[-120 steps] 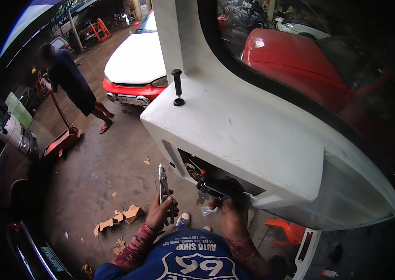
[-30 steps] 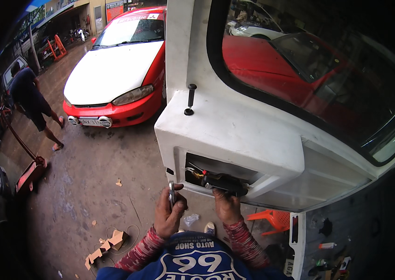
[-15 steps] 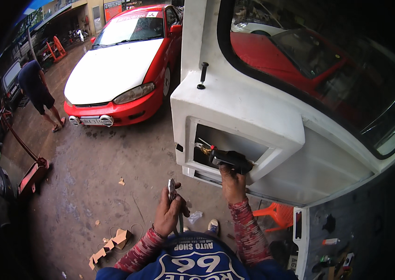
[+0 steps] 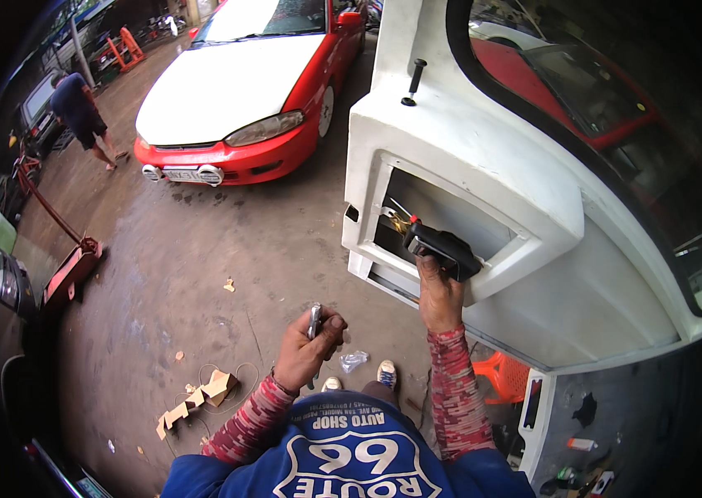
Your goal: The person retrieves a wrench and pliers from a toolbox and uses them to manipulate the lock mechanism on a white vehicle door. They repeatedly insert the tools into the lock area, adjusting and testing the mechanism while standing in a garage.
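My left hand is closed around a silver-headed hand tool that looks like pliers, held low in front of my body. Its handles are mostly covered by my fingers. My right hand grips a black door handle from below. That handle sits tilted at the rectangular opening of a white vehicle door. At its left end are a red clip and gold-coloured metal parts, with a thin rod beside them inside the opening. A black lock knob sticks up from the door's top.
A red car with a white hood is parked ahead. Far left, a person bends beside a red floor jack. Torn cardboard and clear plastic lie near my shoes. An orange chair stands under the door.
The whole view has shifted, so the door sits farther right and higher. My left hand has turned the pliers slightly; my right hand keeps its hold on the door handle.
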`<state>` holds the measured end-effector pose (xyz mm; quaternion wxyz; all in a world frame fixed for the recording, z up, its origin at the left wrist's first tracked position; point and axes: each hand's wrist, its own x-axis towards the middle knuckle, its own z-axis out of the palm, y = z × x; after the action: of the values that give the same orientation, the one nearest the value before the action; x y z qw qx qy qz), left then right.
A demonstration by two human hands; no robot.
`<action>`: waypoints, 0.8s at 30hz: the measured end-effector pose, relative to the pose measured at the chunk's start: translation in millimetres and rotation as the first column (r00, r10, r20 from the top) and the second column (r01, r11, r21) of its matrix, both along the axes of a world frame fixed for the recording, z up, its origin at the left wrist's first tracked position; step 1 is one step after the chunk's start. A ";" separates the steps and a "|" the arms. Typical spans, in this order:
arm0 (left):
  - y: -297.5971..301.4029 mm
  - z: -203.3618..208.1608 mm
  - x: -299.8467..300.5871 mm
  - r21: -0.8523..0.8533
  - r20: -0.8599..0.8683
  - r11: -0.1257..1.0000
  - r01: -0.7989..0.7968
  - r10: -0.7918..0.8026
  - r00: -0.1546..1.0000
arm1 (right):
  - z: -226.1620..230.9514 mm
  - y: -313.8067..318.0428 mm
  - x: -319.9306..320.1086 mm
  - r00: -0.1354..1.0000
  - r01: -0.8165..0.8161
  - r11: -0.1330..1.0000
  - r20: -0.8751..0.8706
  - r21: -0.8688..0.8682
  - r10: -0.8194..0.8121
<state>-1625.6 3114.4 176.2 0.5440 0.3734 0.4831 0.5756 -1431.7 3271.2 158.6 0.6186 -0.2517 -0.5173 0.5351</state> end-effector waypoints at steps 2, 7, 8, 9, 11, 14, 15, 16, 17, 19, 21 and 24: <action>9.4 10.5 7.1 0.020 -0.075 0.999 -0.031 0.033 0.997 | 2.2 -2.0 1.5 0.999 0.033 0.999 0.035 0.020 -0.033; 50.4 40.0 38.6 0.013 -0.102 0.991 -0.131 0.132 0.986 | 13.2 -5.5 9.5 0.976 -0.026 0.999 0.219 0.025 0.020; 60.5 44.6 47.4 0.035 -0.066 0.985 -0.167 0.169 0.983 | 15.8 -6.4 10.3 0.975 -0.035 0.998 0.220 0.045 0.025; 69.2 49.4 54.1 0.063 -0.034 0.976 -0.209 0.211 0.977 | 20.2 -6.8 11.6 0.965 -0.054 0.995 0.261 0.083 0.031; 82.8 55.7 64.6 0.112 -0.026 0.969 -0.221 0.225 0.974 | 29.5 -6.5 15.4 0.950 -0.069 0.980 0.312 0.185 0.008; 91.3 59.7 77.2 0.127 0.085 0.951 -0.280 0.271 0.959 | 44.8 -4.5 18.7 0.924 -0.216 0.968 0.348 0.126 0.161; 90.7 60.4 80.5 0.157 0.072 0.945 -0.286 0.278 0.958 | 49.9 -3.2 19.9 0.917 -0.239 0.962 0.356 0.128 0.181; 88.0 61.5 83.1 0.182 0.061 0.940 -0.289 0.283 0.957 | 55.3 -0.7 18.6 0.913 -0.255 0.953 0.365 0.162 0.182; 87.4 62.2 86.3 0.169 0.039 0.940 -0.296 0.294 0.955 | 61.0 2.1 20.3 0.900 -0.286 0.939 0.392 0.192 0.193; 88.0 63.7 92.8 0.205 0.066 0.923 -0.324 0.318 0.946 | 72.0 4.7 24.4 0.863 -0.340 0.907 0.465 0.247 0.196; 87.6 65.0 95.5 0.163 0.069 0.911 -0.378 0.372 0.926 | 80.6 9.5 26.4 0.841 -0.396 0.897 0.470 0.197 0.268; 88.9 63.6 92.1 0.106 0.202 0.916 -0.386 0.360 0.911 | 83.2 12.8 24.0 0.795 -0.462 0.864 0.524 0.199 0.305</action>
<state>-1533.5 3203.3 239.9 0.4366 0.2592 0.4520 0.7334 -1407.7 3284.0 241.8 0.3813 -0.1608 -0.7723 0.4821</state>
